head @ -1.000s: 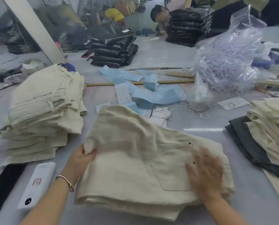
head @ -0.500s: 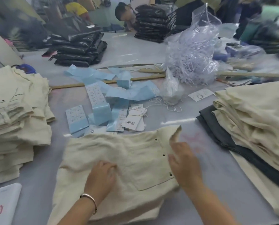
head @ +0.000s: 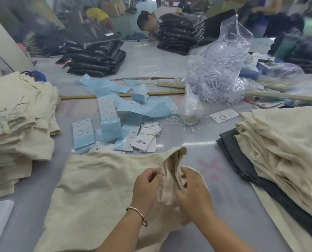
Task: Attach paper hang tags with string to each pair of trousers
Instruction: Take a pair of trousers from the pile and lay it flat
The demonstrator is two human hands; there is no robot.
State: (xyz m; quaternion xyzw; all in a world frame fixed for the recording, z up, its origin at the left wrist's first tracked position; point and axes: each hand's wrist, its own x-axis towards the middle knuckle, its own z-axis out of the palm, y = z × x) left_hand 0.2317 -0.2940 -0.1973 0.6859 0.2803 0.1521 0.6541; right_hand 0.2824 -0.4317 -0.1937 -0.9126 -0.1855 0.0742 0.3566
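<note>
A folded pair of cream trousers (head: 97, 188) lies on the grey table in front of me. Its right upper corner is lifted and bunched between my hands. My left hand (head: 145, 186), with a bangle on the wrist, pinches the bunched cloth from the left. My right hand (head: 193, 191) grips the same fold from the right. White paper hang tags (head: 145, 142) lie in a small pile just beyond the trousers. Loose white strings (head: 186, 124) trail beside a small clear bag (head: 189, 108).
A stack of cream trousers (head: 19, 128) rises at the left, another (head: 286, 148) at the right over a dark grey garment (head: 231, 142). Blue label sheets (head: 133, 108) litter the middle. A large plastic bag (head: 222, 70) and black bagged stacks (head: 95, 53) stand behind. People work beyond.
Both hands left the flat trousers and came together at the right upper corner, lifting and bunching it. The camera view shifted right.
</note>
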